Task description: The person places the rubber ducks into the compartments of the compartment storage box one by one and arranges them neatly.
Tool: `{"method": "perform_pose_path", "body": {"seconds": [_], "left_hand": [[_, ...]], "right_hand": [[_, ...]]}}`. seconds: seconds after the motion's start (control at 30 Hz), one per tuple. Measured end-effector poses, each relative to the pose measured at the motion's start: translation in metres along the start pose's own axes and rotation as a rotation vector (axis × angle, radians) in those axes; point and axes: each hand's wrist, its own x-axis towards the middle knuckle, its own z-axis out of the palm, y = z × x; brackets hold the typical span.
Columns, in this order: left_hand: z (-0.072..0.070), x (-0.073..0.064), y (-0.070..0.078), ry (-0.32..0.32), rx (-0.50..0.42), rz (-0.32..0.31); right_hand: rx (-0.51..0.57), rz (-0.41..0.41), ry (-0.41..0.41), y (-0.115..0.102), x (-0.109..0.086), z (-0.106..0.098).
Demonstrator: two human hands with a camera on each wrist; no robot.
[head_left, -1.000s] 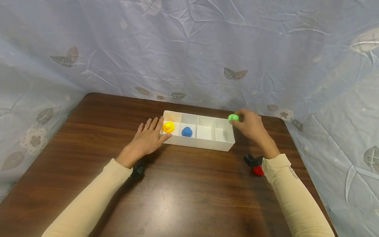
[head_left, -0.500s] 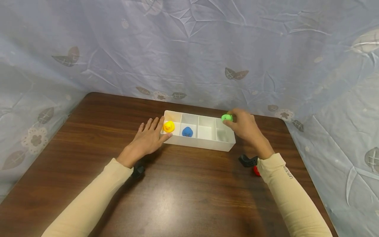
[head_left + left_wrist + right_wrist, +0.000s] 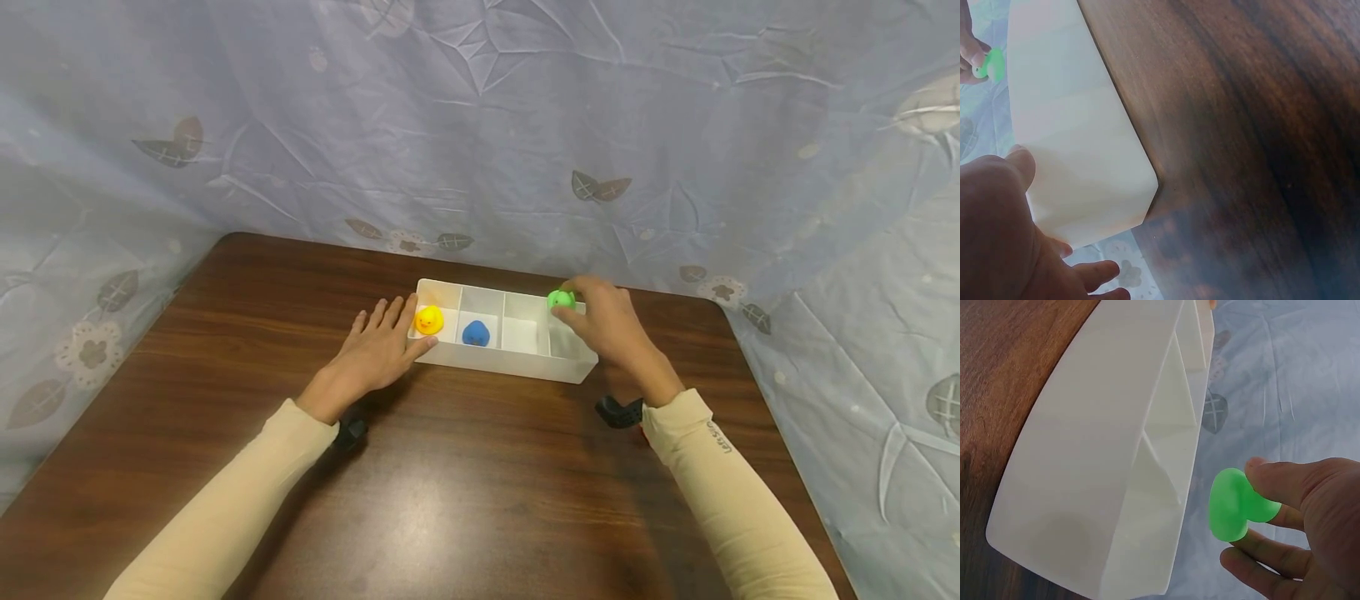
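A white box (image 3: 510,361) with several compartments in a row sits on the table. A yellow rubber duck (image 3: 429,320) lies in its leftmost compartment and a blue rubber duck (image 3: 476,333) in the one beside it. My left hand (image 3: 372,352) rests against the box's left end, fingers straight and spread, thumb at the front rim. Above the right part of the box, my right hand (image 3: 611,323) pinches a green rubber duck (image 3: 1235,503) between thumb and fingers. The right wrist view shows that duck apart from the box walls.
Under the right wrist, a black wrist mount (image 3: 619,412) hides most of a red object. Another black mount (image 3: 350,433) hangs below the left wrist. The brown wooden table (image 3: 480,483) ends at a patterned grey-blue cloth (image 3: 480,150) behind.
My right hand has carried the green duck leftward, from beyond the box's right end to over the box. The red object has become mostly covered by the right wrist. My left hand stays put.
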Motion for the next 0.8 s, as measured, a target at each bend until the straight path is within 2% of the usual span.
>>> {"method": "perform_pose_path", "body": {"seconds": [0.5,0.8], "left_hand": [[-0.001,0.0,0.0,0.002,0.003,0.0],[0.0,0.0,0.0,-0.003,0.001,-0.007]], "right_hand": [[-0.037,0.004,-0.049,-0.012,0.004,0.009],[-0.068,-0.027,-0.075,-0.02,0.002,0.021]]}}
